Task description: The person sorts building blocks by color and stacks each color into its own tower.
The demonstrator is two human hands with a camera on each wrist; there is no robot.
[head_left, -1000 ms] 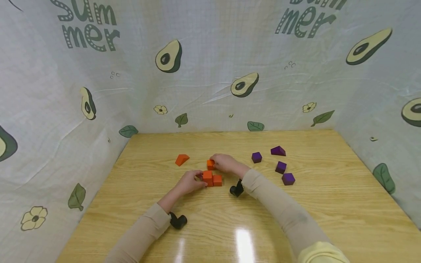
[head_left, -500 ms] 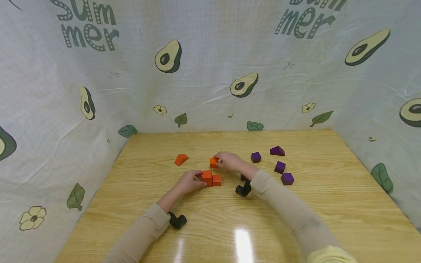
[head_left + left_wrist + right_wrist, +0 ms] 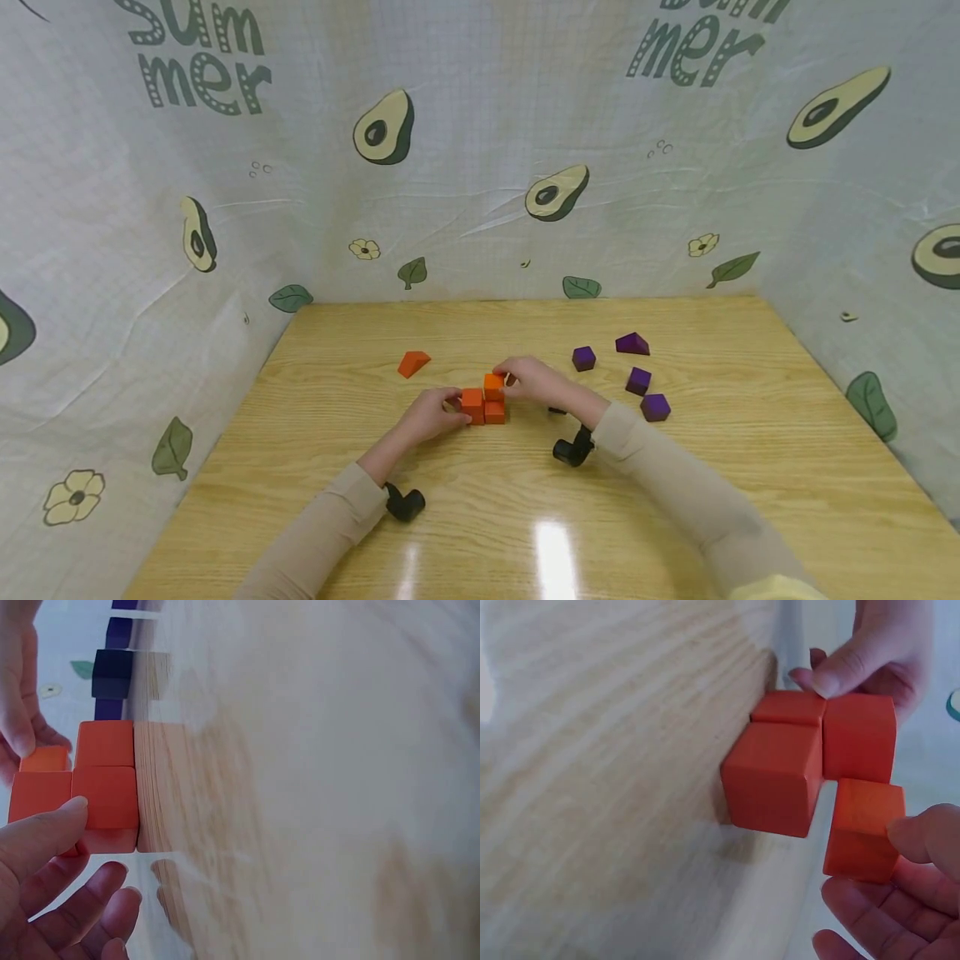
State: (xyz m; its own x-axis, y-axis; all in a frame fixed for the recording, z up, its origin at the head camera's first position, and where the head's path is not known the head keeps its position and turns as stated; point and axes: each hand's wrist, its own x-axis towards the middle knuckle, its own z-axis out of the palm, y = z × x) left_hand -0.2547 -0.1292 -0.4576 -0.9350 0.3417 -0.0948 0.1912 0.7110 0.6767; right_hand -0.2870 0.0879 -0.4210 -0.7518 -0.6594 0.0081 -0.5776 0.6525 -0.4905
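Two orange cubes stand stacked, the upper cube [image 3: 472, 397] hiding most of the lower one [image 3: 106, 796] in the head view. My left hand [image 3: 429, 417] holds this stack from its left side, thumb in front. A third orange cube [image 3: 494, 413] sits on the table against the stack's right side. My right hand [image 3: 536, 382] pinches a fourth orange cube [image 3: 864, 829] between thumb and fingers. That cube hangs above the third one, beside the stack's top, and the right wrist view shows a gap under it.
An orange wedge-like block [image 3: 414, 363] lies at the back left of the wooden table [image 3: 337, 383]. To the right are several purple cubes [image 3: 639, 381] and a purple wedge-like block [image 3: 633, 343]. A patterned cloth [image 3: 465, 167] hangs behind and at both sides.
The right hand has brought its orange cube from behind the stack, rightward and then toward me, over the right-hand cube. The left hand stays in place on the stack.
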